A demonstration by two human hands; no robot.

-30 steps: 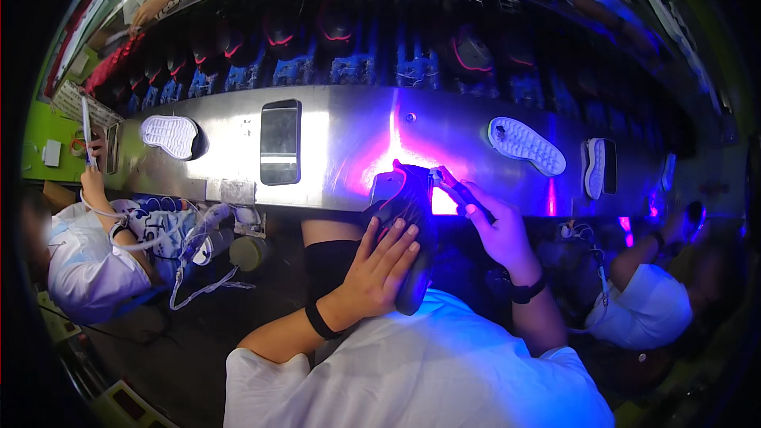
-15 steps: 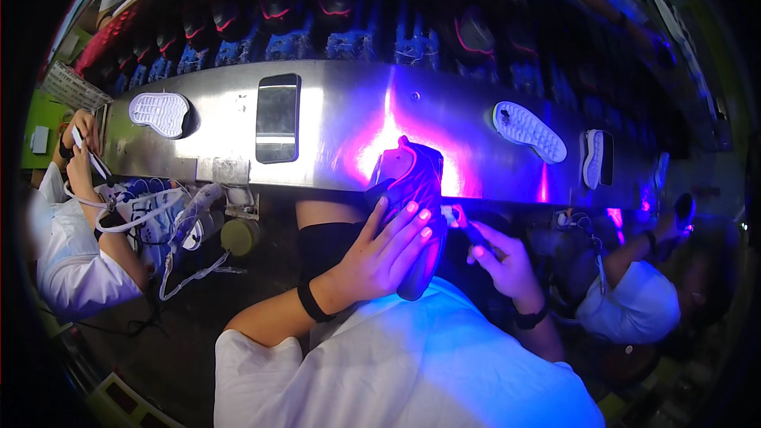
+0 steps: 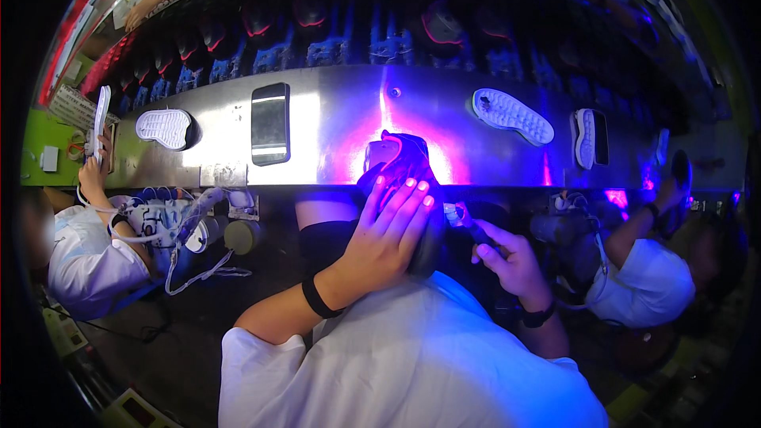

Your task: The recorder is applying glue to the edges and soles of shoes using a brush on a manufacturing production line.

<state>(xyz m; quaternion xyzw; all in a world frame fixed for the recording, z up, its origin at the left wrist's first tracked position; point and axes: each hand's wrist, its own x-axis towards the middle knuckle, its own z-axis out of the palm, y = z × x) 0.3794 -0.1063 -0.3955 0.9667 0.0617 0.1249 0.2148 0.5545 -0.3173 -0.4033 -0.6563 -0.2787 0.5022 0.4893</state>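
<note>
My left hand point(image 3: 387, 231) holds a dark shoe upper point(image 3: 403, 157), its fingers laid long across the shoe's side. The shoe stands toe-up between my lap and the table's front edge, lit by purple-pink light. My palm and fingers cover much of its lower part. In my right hand point(image 3: 514, 263) is a thin dark-handled brush point(image 3: 477, 231), gripped between thumb and fingers. Its pale bristle tip point(image 3: 453, 214) points at the right side of the shoe, very close to it; contact cannot be made out.
On the metal table point(image 3: 333, 139) lie a phone point(image 3: 270, 124), a white sole point(image 3: 164, 128) at left and another sole point(image 3: 514, 116) at right. Beyond runs a rack of dark shoes point(image 3: 442, 25). Co-workers sit at left point(image 3: 99, 257) and right point(image 3: 644, 281); a cup point(image 3: 204, 234) hangs by the table edge.
The shoe has tilted, showing less of its lower end, and my left hand has turned with it. The brush stays at its right side. The left co-worker has raised a white sole.
</note>
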